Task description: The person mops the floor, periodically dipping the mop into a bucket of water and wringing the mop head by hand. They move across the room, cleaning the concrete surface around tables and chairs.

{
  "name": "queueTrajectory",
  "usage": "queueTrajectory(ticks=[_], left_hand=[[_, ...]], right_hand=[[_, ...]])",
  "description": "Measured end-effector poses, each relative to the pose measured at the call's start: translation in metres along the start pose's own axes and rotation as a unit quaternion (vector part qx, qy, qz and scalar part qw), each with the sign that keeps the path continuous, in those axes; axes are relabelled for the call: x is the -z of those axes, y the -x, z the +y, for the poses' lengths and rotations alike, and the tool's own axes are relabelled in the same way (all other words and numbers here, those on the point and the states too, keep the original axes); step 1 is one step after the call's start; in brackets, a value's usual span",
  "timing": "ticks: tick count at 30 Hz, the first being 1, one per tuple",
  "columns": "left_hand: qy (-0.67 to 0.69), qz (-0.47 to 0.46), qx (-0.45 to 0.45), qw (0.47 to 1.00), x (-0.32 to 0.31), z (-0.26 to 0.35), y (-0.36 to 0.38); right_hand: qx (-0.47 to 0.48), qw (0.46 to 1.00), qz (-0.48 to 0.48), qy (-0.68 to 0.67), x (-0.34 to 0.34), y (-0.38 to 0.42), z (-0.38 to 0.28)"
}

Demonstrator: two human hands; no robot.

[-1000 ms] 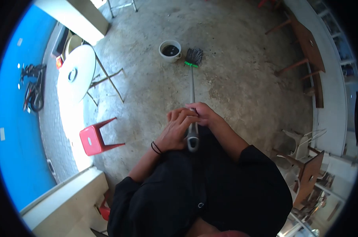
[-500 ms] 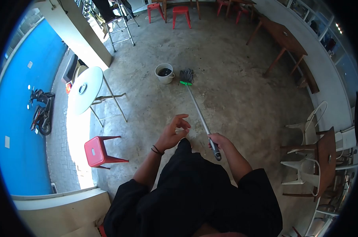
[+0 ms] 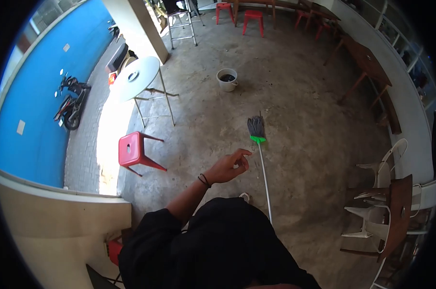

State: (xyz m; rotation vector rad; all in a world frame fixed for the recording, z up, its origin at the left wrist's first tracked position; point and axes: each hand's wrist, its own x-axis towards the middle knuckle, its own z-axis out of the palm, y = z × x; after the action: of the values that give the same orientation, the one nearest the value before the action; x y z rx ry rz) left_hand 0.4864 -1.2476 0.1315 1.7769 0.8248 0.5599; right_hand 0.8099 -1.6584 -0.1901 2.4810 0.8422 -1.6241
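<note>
A mop with a green socket and dark grey strands lies along the floor in front of me. Its pale pole runs back toward my body and disappears behind my dark shirt. My left hand hovers left of the pole, fingers loosely bent and apart, with nothing in it. Dark bands circle that wrist. My right hand is out of view, hidden beyond the body and shirt. A white bucket with something dark inside stands on the floor, farther off than the mop head.
A red stool and a round white table stand at left, near a pillar. White metal chairs and a wooden table line the right. A long wooden table stands by the far right wall.
The mop head has come back toward me, away from the bucket. My right hand has dropped out of view. My left hand has moved right, closer to the pole, and the view has shifted.
</note>
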Motion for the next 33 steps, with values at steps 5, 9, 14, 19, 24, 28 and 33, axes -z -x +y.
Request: queueTrajectory(ticks=[5,9,14,19,24,28,33], left_hand=[[-0.002,0.060,0.029,0.998,0.001,-0.002,0.073],[0.004,0.092,0.094,0.991,-0.010,-0.018,0.159],[0.095,0.167,0.201,0.961,-0.034,-0.060,0.269],[0.144,0.197,0.192,0.951,-0.049,-0.058,0.320],[0.082,0.191,0.161,0.965,-0.057,-0.010,0.330],[0.119,0.173,0.145,0.967,-0.093,0.000,0.342],[0.105,0.102,0.166,0.975,-0.149,0.010,0.360]], right_hand=[[-0.104,0.993,-0.001,0.057,-0.038,0.073,0.079],[-0.133,0.988,0.005,0.075,-0.064,0.103,0.112],[-0.075,0.995,0.040,0.060,-0.084,0.106,0.117],[0.079,0.978,0.127,0.142,-0.084,0.037,-0.040],[0.106,0.990,0.026,-0.094,-0.059,0.030,-0.231],[0.078,0.981,-0.037,-0.174,-0.061,0.039,-0.252],[0.060,0.992,0.008,-0.111,-0.079,0.077,-0.139]])
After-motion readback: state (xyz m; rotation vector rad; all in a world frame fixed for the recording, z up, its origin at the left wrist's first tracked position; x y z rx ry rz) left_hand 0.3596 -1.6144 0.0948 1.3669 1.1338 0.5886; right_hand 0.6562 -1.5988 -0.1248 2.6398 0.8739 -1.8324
